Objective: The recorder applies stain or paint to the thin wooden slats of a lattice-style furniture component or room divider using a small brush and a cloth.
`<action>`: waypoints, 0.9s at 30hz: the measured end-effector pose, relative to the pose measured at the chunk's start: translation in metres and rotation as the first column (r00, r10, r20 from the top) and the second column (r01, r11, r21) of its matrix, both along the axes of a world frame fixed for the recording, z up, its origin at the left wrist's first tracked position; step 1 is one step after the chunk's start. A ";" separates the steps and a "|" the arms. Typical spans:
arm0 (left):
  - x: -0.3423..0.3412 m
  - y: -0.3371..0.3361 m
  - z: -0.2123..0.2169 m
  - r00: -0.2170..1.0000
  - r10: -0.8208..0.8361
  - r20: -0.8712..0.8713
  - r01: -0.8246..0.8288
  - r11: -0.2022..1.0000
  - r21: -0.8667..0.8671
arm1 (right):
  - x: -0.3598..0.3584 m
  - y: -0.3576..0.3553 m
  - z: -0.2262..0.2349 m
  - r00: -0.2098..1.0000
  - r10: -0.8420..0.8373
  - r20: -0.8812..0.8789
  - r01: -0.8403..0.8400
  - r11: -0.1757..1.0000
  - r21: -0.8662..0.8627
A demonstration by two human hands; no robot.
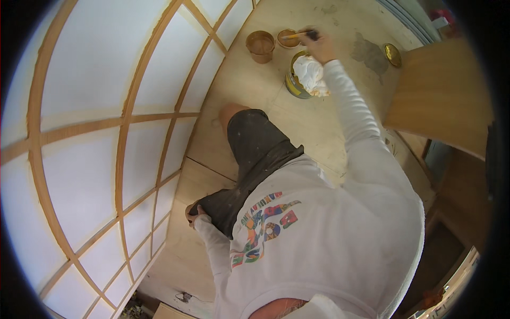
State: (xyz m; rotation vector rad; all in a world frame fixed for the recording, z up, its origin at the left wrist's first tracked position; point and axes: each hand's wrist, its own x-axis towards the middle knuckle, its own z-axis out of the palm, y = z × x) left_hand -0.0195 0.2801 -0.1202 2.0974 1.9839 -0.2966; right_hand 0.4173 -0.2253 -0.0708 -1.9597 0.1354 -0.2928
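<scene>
My right hand point(320, 50) is closed around a brush point(294, 36) with a dark part beside my fingers. The brush's pale end lies over a small round brown tub or lid point(287, 40). Just below that hand stands an open metal can point(293, 86) with a crumpled white cloth or plastic point(309, 74) bulging over its rim. A brown plastic bucket point(260, 49) with brown residue inside sits left of the small tub. My left hand point(197, 211) rests at my left knee against the dark shorts, seemingly holding nothing; its fingers are partly hidden.
A wooden lattice with white panels point(79, 175) rises along the left side. On the pale board floor point(319, 133) lie a gold-coloured lid point(392, 55) and a grey stain. A wooden panel point(438, 95) stands at the right, near metal tracks point(406, 18).
</scene>
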 end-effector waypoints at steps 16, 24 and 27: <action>0.007 -0.012 0.025 0.969 -0.005 -0.247 0.031 0.995 0.100 | 0.111 -0.063 -0.140 0.810 -0.019 -0.587 0.267 0.902 0.339; 0.002 -0.005 0.028 0.938 0.043 -0.345 -0.026 0.998 0.054 | 0.077 -0.102 -0.093 0.954 -0.143 -0.262 -0.044 0.801 -0.597; 0.031 -0.017 0.024 0.946 0.030 -0.322 -0.008 0.997 0.072 | -0.020 -0.084 -0.035 0.930 -0.071 -0.360 -0.118 0.871 -0.476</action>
